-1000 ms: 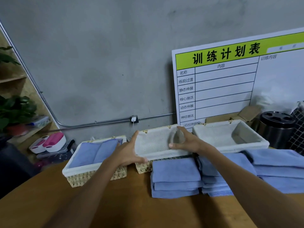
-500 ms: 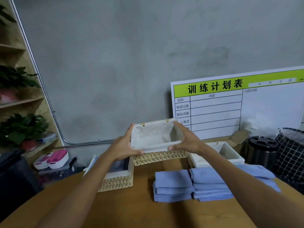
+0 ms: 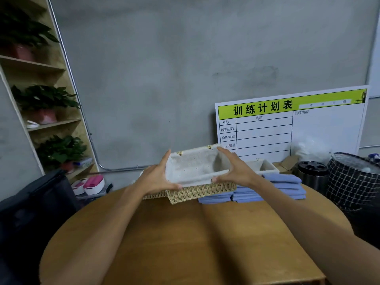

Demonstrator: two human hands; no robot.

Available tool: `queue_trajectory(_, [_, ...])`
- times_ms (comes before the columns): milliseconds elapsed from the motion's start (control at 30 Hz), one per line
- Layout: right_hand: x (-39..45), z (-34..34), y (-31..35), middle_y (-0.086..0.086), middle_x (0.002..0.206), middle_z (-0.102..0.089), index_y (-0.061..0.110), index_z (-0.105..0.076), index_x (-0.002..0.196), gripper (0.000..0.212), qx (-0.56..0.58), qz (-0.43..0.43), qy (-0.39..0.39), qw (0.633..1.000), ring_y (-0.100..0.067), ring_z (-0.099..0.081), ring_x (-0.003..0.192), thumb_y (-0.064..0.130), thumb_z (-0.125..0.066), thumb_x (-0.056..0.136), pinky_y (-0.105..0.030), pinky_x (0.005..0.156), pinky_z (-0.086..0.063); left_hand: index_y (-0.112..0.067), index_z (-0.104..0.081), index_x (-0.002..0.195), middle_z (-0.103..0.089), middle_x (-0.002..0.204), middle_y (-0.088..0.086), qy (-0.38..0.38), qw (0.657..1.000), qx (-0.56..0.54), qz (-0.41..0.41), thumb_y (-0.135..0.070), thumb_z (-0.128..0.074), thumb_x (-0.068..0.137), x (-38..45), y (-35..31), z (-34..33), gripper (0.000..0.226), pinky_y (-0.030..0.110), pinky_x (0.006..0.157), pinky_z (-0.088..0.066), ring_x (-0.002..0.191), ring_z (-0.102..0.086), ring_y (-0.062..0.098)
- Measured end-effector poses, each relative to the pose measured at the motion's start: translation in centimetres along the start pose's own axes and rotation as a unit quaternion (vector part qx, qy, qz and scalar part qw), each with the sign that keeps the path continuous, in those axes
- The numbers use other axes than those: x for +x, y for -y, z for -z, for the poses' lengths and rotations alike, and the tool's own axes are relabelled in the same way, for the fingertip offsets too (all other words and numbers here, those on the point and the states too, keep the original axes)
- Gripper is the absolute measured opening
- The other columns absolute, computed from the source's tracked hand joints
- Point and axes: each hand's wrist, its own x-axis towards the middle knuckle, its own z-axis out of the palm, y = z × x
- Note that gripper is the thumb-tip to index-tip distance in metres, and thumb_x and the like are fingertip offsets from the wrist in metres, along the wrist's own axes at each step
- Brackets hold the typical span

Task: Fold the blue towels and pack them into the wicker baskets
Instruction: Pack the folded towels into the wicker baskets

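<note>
A round wooden table (image 3: 185, 233) fills the lower part of the view, standing before a grey concrete wall (image 3: 164, 68), with a wooden shelf unit (image 3: 41, 79) of potted plants at the left. A white planning board (image 3: 308, 128) with a green header leans on the wall at the right. Near it stand a dark checked bin (image 3: 353, 179) and a smaller black canister (image 3: 312, 173). Above the far part of the table a cloth-lined wicker basket (image 3: 197, 175) is held, tilted so its pale lining faces the camera, with nothing visible inside. The left hand (image 3: 158, 177) grips its left end, thumb along the front rim, fingers up the side; the right hand (image 3: 232, 169) clasps the right end likewise. Behind it lie stacks of folded blue towels (image 3: 285, 186) on the table, with a second lined basket (image 3: 265, 167) beyond them and part of a third basket (image 3: 154, 195) showing under the left hand.
</note>
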Motion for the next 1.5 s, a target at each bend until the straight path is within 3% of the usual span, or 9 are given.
queue_trajectory(300, [-8.4,-5.3,-3.5,0.005,0.158,-0.028,0.039,-0.022,0.154,0.12,0.029,-0.057,0.034,0.997,-0.017,-0.028,0.143,0.049,-0.093,0.058,-0.04,0.115,-0.033,-0.056,0.024,0.147,-0.069,0.116,0.007,0.058,0.998,0.02,0.015,-0.076,-0.077,0.058,-8.2,0.6,-4.6,0.136,0.036,0.083,-0.052,0.107,-0.062,0.026])
queue_trajectory(500, [-12.0,-8.4,-7.2,0.004,0.157,-0.024,0.047,-0.022,0.151,0.12,0.043,-0.1,0.055,0.993,-0.023,-0.027,0.142,0.051,-0.093,0.055,-0.047,0.112,-0.034,-0.042,0.021,0.154,-0.065,0.097,0.004,0.113,0.993,0.039,0.02,-0.072,-0.077,0.066,-10.2,1.0,-8.8,0.135,0.043,0.113,-0.035,0.115,-0.057,0.026])
queue_trajectory(800, [-12.7,-9.8,-9.9,0.004,0.16,-0.02,0.044,-0.017,0.154,0.123,0.044,-0.132,0.082,0.987,-0.026,-0.025,0.145,0.051,-0.092,0.057,-0.045,0.11,-0.037,-0.039,0.027,0.152,-0.061,0.083,-0.006,0.137,0.989,0.06,-0.008,-0.075,-0.073,0.068,-9.5,2.3,-12.0,0.136,0.036,0.116,-0.028,0.093,-0.06,0.013])
queue_trajectory(933, [-11.5,-8.4,-10.2,0.002,0.165,-0.014,0.045,-0.009,0.155,0.119,0.016,-0.117,0.145,0.982,-0.027,-0.02,0.149,0.07,-0.08,0.062,-0.053,0.115,-0.033,-0.052,0.03,0.147,-0.069,0.105,0.003,0.216,0.976,0.04,0.005,-0.08,-0.073,0.06,-8.3,3.3,-11.4,0.137,0.04,0.112,-0.036,0.101,-0.063,0.019])
queue_trajectory(1000, [-10.3,-6.8,-10.0,0.004,0.164,-0.017,0.043,-0.012,0.155,0.103,0.017,-0.109,0.155,0.982,-0.025,-0.023,0.149,0.077,-0.064,0.073,-0.05,0.116,-0.033,-0.058,0.023,0.147,-0.07,0.119,0.001,0.26,0.965,0.0,0.027,-0.085,-0.071,0.057,-7.2,3.7,-10.0,0.132,0.043,0.098,-0.05,0.107,-0.065,0.021])
queue_trajectory(1100, [-7.5,-4.9,-10.3,-0.001,0.162,-0.026,0.04,-0.021,0.155,0.086,-0.024,-0.138,0.128,0.982,-0.025,-0.033,0.145,0.076,-0.048,0.082,-0.046,0.114,-0.033,-0.059,-0.001,0.152,-0.057,0.143,-0.001,0.217,0.975,-0.01,0.054,-0.092,-0.05,0.07,-4.2,4.2,-7.6,0.101,0.044,0.108,-0.042,0.132,-0.052,0.022])
queue_trajectory(1300, [-0.9,-5.2,-13.7,-0.003,0.142,-0.045,0.029,-0.042,0.146,0.064,-0.169,-0.122,0.053,0.977,-0.024,-0.048,0.127,0.065,-0.046,0.093,-0.041,0.102,-0.043,-0.036,-0.06,0.131,-0.067,0.126,-0.005,0.073,0.996,0.057,0.0,-0.05,-0.044,0.102,5.3,2.0,-7.4,0.036,0.036,0.098,-0.048,0.117,-0.058,0.019])
queue_trajectory(1400, [2.3,-6.3,-16.0,-0.003,0.136,-0.049,0.029,-0.051,0.139,0.049,-0.223,-0.1,0.04,0.969,-0.026,-0.049,0.123,0.054,-0.05,0.097,-0.039,0.097,-0.044,-0.029,-0.069,0.117,-0.069,0.121,-0.005,0.056,0.996,0.062,-0.034,-0.036,-0.044,0.104,11.5,1.2,-10.7,0.029,0.037,0.094,-0.05,0.113,-0.062,0.021])
queue_trajectory(1500, [5.2,-7.1,-18.7,-0.003,0.131,-0.054,0.026,-0.06,0.128,0.04,-0.26,-0.049,0.016,0.964,-0.029,-0.049,0.119,0.05,-0.047,0.099,-0.041,0.095,-0.043,-0.025,-0.069,0.121,-0.068,0.128,0.0,0.082,0.991,0.084,-0.061,-0.028,-0.047,0.103,17.7,0.8,-14.8,0.028,0.038,0.099,-0.048,0.119,-0.06,0.025])
